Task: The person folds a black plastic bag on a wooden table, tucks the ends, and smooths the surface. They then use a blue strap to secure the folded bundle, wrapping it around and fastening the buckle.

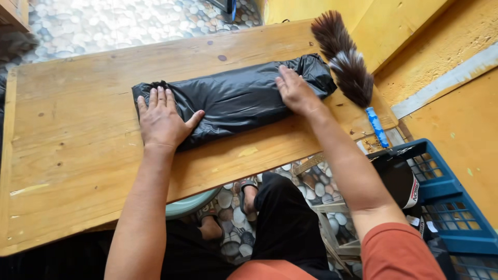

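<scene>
Hands lay flat on a black plastic bag (236,98) folded into a long bundle on the wooden desk (78,103). The bundle's long axis ran across the desk from the person's left to right, tilted so that its right end sat a little farther from the body. The left hand (162,122) pressed palm-down on the left end, fingers straight and close together, thumb spread out to the side onto the plastic; it gripped nothing. The right hand (295,93) rested on the upper right part of the bundle, also spread flat with fingers pointing away, holding nothing. Both hands touched the bag, one near each end, so neither was clearly nearer. Just beyond the right end lay a brown and white feather duster (346,59) with a blue handle, its feathers near the bag's corner. A blue plastic crate (451,207) stood on the floor off the desk's right end, well apart from the hands.
</scene>
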